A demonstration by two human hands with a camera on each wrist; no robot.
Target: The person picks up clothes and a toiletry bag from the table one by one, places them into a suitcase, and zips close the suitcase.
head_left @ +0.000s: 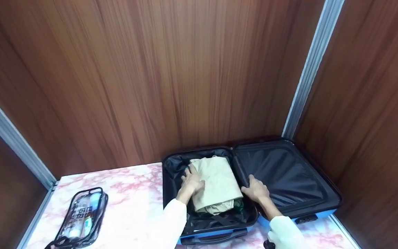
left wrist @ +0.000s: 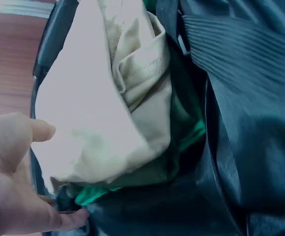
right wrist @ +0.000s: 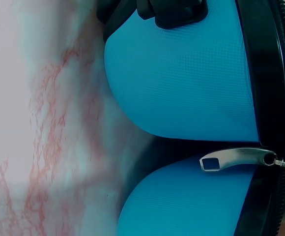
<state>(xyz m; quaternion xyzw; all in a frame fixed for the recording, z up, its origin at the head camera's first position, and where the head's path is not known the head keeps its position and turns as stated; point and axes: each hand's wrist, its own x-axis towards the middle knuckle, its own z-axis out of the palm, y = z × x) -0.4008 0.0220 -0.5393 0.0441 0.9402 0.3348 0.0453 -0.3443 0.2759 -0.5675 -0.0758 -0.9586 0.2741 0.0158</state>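
A blue suitcase lies open, and in its left half (head_left: 171,188) is a folded beige garment (head_left: 216,180). In the left wrist view, green fabric (left wrist: 91,194) peeks out from beneath the beige garment. My left hand (head_left: 192,183) is at the garment's left side with fingers spread; the left wrist view shows its thumb over the cloth and its other fingers down beside the stack. My right hand (head_left: 257,190) is at the inner rim between the two halves, near the garment's right edge, with its fingers extended. The right wrist view does not show that hand.
The suitcase's right half (head_left: 288,173) has a black lining and lies toward the corner. A metal zipper pull (right wrist: 238,158) hangs between the blue shells. A clear toiletry pouch (head_left: 85,218) sits on the pink-marbled table (head_left: 130,200). Brown wood-grain panels (head_left: 192,76) enclose the table.
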